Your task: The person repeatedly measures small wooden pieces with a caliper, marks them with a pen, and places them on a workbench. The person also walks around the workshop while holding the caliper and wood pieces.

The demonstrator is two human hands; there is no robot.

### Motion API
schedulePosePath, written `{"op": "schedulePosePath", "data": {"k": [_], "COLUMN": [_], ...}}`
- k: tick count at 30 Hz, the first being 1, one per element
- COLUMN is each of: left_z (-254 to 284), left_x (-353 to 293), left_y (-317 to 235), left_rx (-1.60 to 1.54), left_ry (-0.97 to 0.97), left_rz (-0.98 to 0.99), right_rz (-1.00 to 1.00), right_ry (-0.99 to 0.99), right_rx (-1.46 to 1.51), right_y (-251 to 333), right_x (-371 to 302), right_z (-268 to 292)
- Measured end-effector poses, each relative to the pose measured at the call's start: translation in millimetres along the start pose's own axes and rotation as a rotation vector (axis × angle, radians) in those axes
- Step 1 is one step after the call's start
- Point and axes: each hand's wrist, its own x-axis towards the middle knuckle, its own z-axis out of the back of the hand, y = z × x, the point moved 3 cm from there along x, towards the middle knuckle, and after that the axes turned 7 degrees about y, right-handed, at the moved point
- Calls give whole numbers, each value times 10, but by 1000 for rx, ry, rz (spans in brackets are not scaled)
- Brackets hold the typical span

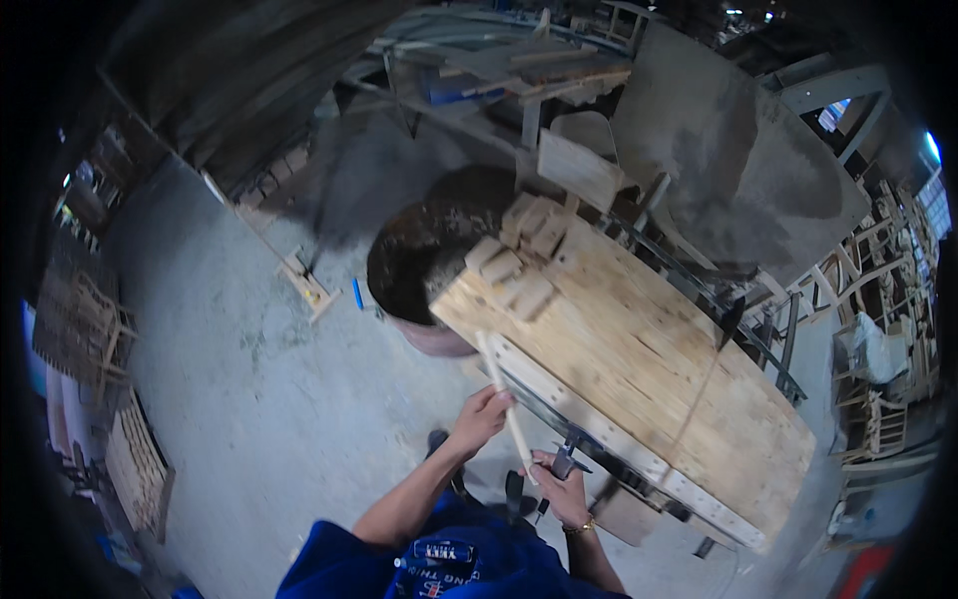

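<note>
A thin, pale wooden stick (518, 435) slants in front of me, near the front edge of the workbench. My left hand (483, 419) is closed around its middle. My right hand (563, 491) grips a dark caliper (566, 454) beside the stick's lower end. Its fingers are close to that end, but whether the caliper jaws touch the wood is too small to tell. Beyond my hands lies the wooden workbench top (639, 339), with several small wood blocks (519, 255) heaped at its far left corner.
A large round bin (424, 334) stands by the bench's left end. On the floor to its left lie a blue object (358, 294) and a wooden piece (309, 287). Wooden chair frames (878, 270) crowd the right side; a slatted wooden stack (140, 459) stands at left.
</note>
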Motion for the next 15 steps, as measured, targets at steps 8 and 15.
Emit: {"op": "schedulePosePath", "data": {"k": [8, 15], "left_z": [2206, 3857], "left_x": [89, -134], "left_y": [-921, -1263], "left_rx": [484, 100], "left_ry": [-275, -592], "left_rz": [-52, 205], "right_rz": [30, 531], "right_ry": [250, -8], "right_rx": [422, 515], "right_y": [372, 1630], "right_x": [2088, 5082], "right_z": [-1500, -1788]}}
